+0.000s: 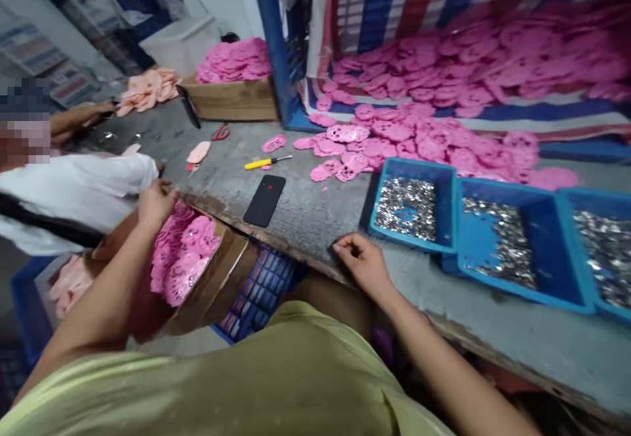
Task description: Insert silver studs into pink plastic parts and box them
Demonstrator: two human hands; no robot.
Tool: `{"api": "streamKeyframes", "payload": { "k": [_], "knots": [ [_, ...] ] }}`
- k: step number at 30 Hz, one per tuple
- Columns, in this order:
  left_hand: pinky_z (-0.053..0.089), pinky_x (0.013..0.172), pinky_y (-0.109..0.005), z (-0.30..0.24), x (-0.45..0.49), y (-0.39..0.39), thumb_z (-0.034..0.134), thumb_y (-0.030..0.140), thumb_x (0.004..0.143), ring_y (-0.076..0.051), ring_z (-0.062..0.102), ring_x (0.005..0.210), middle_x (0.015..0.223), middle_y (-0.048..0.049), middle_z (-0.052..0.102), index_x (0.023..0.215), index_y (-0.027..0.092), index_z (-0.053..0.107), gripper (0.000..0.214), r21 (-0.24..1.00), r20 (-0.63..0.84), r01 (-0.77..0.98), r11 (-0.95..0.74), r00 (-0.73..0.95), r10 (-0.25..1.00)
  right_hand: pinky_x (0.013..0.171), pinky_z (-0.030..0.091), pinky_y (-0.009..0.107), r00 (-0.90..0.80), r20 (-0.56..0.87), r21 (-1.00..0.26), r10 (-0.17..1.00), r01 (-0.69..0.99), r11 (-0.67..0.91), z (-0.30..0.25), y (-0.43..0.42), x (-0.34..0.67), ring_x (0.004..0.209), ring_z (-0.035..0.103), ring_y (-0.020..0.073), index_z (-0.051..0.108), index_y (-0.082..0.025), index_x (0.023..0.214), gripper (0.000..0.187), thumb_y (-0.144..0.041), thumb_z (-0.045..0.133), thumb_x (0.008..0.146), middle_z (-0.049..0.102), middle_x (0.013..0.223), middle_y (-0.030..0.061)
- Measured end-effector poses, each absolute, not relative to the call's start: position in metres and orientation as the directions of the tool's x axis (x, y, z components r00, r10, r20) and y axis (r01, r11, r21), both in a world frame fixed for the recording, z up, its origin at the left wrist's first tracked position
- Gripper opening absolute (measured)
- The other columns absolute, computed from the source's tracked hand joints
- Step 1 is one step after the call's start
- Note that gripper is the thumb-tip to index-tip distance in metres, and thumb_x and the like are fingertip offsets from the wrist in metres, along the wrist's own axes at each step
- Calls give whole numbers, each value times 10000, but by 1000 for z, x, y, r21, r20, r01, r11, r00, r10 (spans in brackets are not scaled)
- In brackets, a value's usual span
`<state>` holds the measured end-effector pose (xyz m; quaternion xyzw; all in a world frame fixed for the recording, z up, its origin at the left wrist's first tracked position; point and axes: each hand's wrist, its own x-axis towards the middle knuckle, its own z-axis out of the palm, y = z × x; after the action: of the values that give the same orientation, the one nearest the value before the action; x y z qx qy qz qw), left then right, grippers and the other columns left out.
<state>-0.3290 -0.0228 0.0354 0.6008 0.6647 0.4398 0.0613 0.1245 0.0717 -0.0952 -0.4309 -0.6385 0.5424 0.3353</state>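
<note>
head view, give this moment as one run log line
left hand: beside carton of pink pieces | right hand: at bench edge, loosely curled | phone: lying on bench

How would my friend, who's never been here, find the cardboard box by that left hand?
Find the long grey worktop, then follow its near edge leftward to the person's bare left hand. Close by that hand is an open brown cardboard box holding flat pink pieces. Unlike the brown cardboard box up on the worktop, this one sits off its near edge.
</note>
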Motion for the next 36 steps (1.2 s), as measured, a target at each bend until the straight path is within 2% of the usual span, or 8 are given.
{"api": "streamKeyframes", "payload": {
  "k": [3,6,10,21,26,29,33,36],
  "knots": [
    [527,952,-399,27,-290,25,741,365,881,-175,581,716,669,65,571,1080,276,667,231,600,427,800,7,-329,842,588,364,293,-406,-40,-980,913,192,42,-95,74,124,538,463,137,646,-224,703,260,-480,652,749,548,563,-30],
    [539,934,-376,12,-215,85,607,329,949,-237,687,971,1096,-67,740,1344,213,615,412,397,186,909,128,-216,958,593,368,291,-415,-37,-982,909,183,44,-93,74,125,548,467,139,642,-226,712,238,-459,661,755,542,568,-33],
    [436,1145,-424,-12,-126,162,650,305,930,-307,596,1339,1498,-179,606,1491,155,513,597,241,-31,969,55,-49,998,599,385,286,-423,-17,-986,906,157,55,-92,74,127,564,469,139,629,-230,703,227,-443,682,759,557,581,-31],
    [402,1133,-516,-13,-117,180,560,242,956,-373,615,1301,1369,-278,662,1394,63,563,473,47,-68,999,27,-24,997,554,370,271,-390,-10,-999,921,46,9,-91,79,122,531,455,129,611,-227,678,286,-493,706,722,530,543,-39],
    [397,1185,-428,21,-118,142,592,250,939,-294,560,1396,1540,-168,578,1557,166,423,646,102,7,959,-264,265,964,569,481,299,-200,73,-996,977,-57,63,-66,95,136,604,523,128,663,-217,1086,412,-522,682,810,675,939,39],
    [484,1087,-448,34,-105,124,577,289,965,-288,647,1280,1439,-150,664,1505,223,495,551,156,162,717,-679,660,734,640,521,334,-5,274,-962,962,21,274,-37,111,156,667,533,131,694,-247,1207,466,-432,774,787,668,1174,88],
    [503,1086,-455,38,-74,129,674,284,926,-279,663,1281,1410,-102,694,1408,313,580,492,250,399,495,-832,730,554,518,443,284,-237,209,-974,949,32,223,4,128,189,547,517,116,741,-210,865,209,-401,792,801,640,694,-13],
    [483,1143,-458,31,-30,147,820,414,832,-295,614,1357,1447,-116,661,1388,285,584,617,621,553,359,-696,428,715,422,425,261,-210,128,-985,969,-138,100,29,135,209,440,466,82,679,-197,821,294,-470,787,812,575,594,-61]
  ]
}}
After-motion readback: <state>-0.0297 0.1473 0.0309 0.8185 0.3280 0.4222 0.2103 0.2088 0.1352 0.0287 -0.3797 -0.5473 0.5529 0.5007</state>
